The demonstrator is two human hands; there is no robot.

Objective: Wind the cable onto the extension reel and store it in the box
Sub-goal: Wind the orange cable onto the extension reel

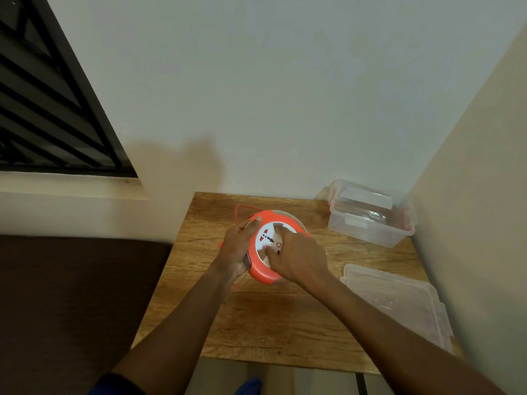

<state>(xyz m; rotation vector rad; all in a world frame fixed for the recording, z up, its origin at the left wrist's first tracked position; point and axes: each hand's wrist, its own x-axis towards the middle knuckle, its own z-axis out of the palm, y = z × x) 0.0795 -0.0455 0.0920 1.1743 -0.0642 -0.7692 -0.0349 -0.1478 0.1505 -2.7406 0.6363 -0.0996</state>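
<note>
Soft dim light (blurred, warped edges)

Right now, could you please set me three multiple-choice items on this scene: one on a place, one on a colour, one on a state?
1. Where does the clear box stand on the table?
A. far right corner
B. near left corner
C. under the reel

2. What colour is the reel's rim?
A. blue
B. orange
C. black

3. What state is the box in?
A. lid clipped on
B. open, lid off
C. tipped over

Answers:
1 A, it sits by the walls, far right.
2 B, the orange rim surrounds a white socket face, with the left hand and right hand on it.
3 B, the lid lies apart, nearer.
</note>
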